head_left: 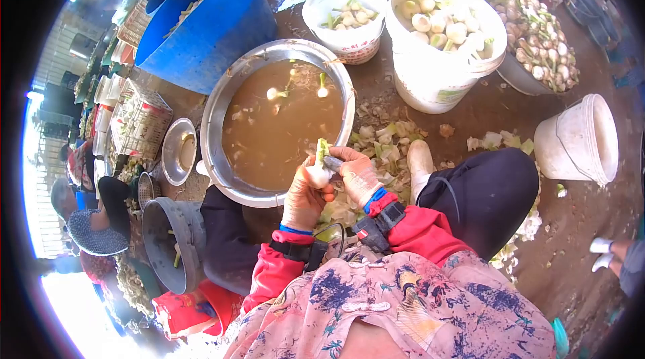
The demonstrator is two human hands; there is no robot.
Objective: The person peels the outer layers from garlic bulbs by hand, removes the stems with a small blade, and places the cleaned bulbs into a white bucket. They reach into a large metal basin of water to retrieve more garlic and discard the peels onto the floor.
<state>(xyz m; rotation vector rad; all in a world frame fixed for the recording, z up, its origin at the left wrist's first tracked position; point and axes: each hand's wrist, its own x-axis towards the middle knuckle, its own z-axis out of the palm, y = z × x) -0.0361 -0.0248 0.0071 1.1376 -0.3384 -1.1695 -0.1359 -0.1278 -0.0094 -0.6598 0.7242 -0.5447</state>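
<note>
My left hand [302, 196] is closed around a white garlic bulb [317, 175] with a short green stem pointing up. Close against it, my right hand [357, 172] grips a small dark knife [332, 163], mostly covered by the fingers. Both hands are just above the near right rim of a wide metal basin [212, 150] of murky brown water. Two trimmed bulbs [322, 92] and scraps of skin float in it. Peeled leaves and skins [386, 140] lie on the ground beyond my right hand.
A white bucket [430, 80] full of peeled bulbs and a smaller white tub [346, 50] stand beyond the basin. A blue barrel [208, 29] is far left, a heap of unpeeled garlic [541, 40] far right. Nearby are a white pail [578, 137] and a grey bucket [158, 224].
</note>
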